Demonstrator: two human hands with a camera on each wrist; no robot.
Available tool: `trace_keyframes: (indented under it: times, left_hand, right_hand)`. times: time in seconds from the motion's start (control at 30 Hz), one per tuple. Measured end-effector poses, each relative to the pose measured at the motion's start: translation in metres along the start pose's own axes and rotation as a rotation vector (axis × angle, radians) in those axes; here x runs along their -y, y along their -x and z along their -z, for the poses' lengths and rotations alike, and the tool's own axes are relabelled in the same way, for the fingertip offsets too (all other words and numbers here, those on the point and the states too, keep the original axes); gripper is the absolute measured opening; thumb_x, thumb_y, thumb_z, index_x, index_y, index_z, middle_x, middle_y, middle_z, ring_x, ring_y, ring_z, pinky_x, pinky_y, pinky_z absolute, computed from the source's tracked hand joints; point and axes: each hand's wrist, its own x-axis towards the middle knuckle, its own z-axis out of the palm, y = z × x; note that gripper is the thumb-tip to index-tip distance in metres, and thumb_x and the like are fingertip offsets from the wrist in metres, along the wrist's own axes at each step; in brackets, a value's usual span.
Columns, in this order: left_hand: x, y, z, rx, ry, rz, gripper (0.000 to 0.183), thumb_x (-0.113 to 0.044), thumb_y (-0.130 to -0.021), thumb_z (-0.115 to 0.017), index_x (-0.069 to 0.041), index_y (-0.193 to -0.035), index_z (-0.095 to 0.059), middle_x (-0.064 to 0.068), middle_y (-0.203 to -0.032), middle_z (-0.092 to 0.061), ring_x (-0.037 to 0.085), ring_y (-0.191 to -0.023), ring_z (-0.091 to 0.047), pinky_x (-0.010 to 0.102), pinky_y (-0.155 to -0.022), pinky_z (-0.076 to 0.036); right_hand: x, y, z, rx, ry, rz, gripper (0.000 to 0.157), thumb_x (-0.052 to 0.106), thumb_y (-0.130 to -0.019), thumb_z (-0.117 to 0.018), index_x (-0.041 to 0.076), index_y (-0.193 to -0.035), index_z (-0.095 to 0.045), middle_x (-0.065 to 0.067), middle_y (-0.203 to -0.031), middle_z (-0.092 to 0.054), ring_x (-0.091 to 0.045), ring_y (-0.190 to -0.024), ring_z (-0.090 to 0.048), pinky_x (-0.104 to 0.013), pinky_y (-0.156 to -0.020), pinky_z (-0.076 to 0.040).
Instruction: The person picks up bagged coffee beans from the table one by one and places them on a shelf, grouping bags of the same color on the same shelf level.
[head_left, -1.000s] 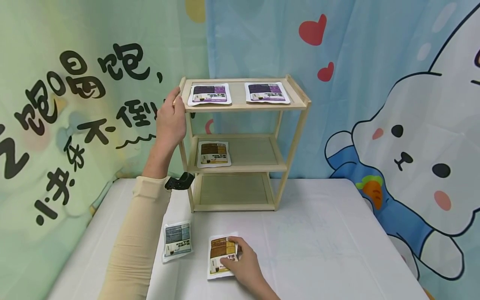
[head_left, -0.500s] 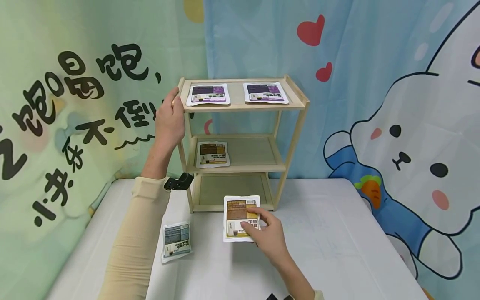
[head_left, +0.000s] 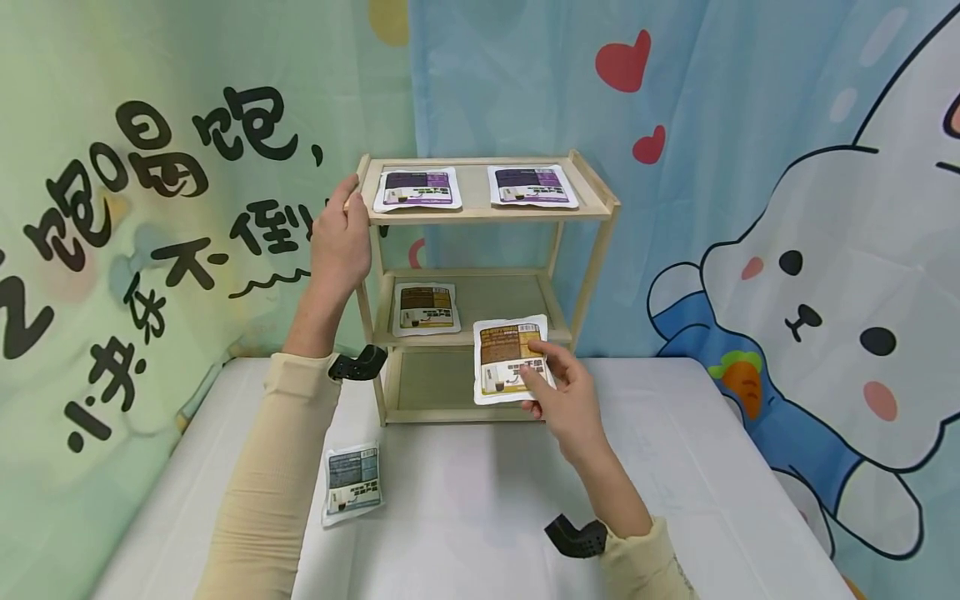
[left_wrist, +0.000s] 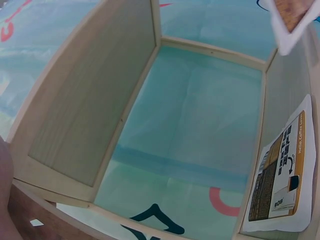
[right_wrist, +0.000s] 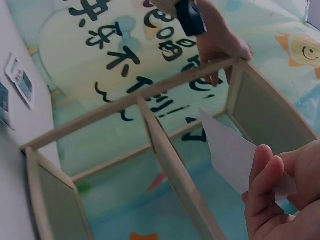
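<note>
My left hand [head_left: 341, 242] grips the upper left corner of a three-tier wooden shelf rack [head_left: 420, 340]. My right hand [head_left: 572, 408] pinches a white-edged coffee packet [head_left: 504, 354] with a brown and yellow label by its right side. The packet is held in front of the right part of the middle tier, and its plain pale back [right_wrist: 230, 152] shows in the right wrist view. A similar brown packet [head_left: 426, 308] lies on the middle tier at left. Two purple-labelled packets, one left [head_left: 417, 188] and one right [head_left: 533, 185], lie on the top tier.
A packet with a grey-blue label [head_left: 352, 483] lies on the white-covered table [head_left: 465, 533], in front of the rack's left side. The bottom tier [head_left: 435, 387] is partly hidden by the held packet. Printed curtains [head_left: 487, 75] hang behind the rack and at both sides.
My right hand has lifted the brown and yellow packet off the table and carried it up, forward and right to the rack's middle tier height. My left hand keeps its grip on the rack.
</note>
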Motion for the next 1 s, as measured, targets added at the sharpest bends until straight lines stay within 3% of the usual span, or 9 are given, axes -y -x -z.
trace_keyframes:
  times: [0.17,0.47,0.7,0.87,1.0]
  left_hand:
    - [0.000,0.000,0.000,-0.002,-0.001,-0.004,0.050,-0.032,-0.105,-0.027,-0.014,-0.149,-0.040,0.015,-0.135,-0.053,0.029,-0.100,-0.049,0.042,-0.084,-0.039]
    - [0.001,0.000,0.000,-0.007,-0.004,-0.005,0.050,-0.032,-0.105,-0.027,-0.014,-0.149,-0.040,0.016,-0.135,-0.053,0.029,-0.099,-0.050,0.041,-0.083,-0.039]
    - [0.001,0.000,-0.002,-0.010,0.000,-0.011,0.051,-0.032,-0.105,-0.026,-0.013,-0.150,-0.039,0.017,-0.110,-0.059,0.028,-0.080,-0.046,0.040,-0.076,-0.038]
    - [0.002,-0.001,-0.002,-0.018,-0.001,-0.017,0.051,-0.032,-0.105,-0.026,-0.012,-0.149,-0.040,0.017,-0.117,-0.059,0.029,-0.085,-0.048,0.041,-0.078,-0.038]
    - [0.003,-0.001,-0.002,-0.019,-0.002,-0.014,0.050,-0.032,-0.105,-0.026,-0.013,-0.149,-0.041,0.017,-0.114,-0.059,0.028,-0.081,-0.046,0.041,-0.076,-0.038]
  right_hand:
    - [0.009,-0.022,0.002,-0.016,-0.034,0.040,0.038,0.003,-0.096,-0.060,0.003,-0.133,-0.054,-0.009,-0.143,-0.044,-0.013,-0.050,-0.058,-0.021,-0.047,-0.046]
    - [0.019,-0.052,-0.001,-0.014,-0.009,-0.018,0.040,0.006,-0.098,-0.058,0.003,-0.137,-0.051,-0.012,-0.149,-0.037,-0.012,-0.054,-0.059,-0.022,-0.053,-0.048]
    - [0.019,-0.067,-0.002,0.024,0.041,-0.069,0.047,0.005,-0.099,-0.051,0.009,-0.145,-0.042,-0.013,-0.155,-0.026,-0.011,-0.063,-0.062,-0.019,-0.058,-0.049]
    - [0.015,-0.073,-0.003,0.010,0.016,-0.078,0.046,0.007,-0.100,-0.051,0.008,-0.145,-0.042,-0.018,-0.151,-0.031,-0.010,-0.066,-0.063,-0.020,-0.061,-0.050]
    - [0.013,-0.076,-0.003,-0.006,0.026,-0.099,0.044,0.004,-0.101,-0.047,0.007,-0.145,-0.043,-0.010,-0.159,-0.018,-0.009,-0.067,-0.064,-0.021,-0.065,-0.051]
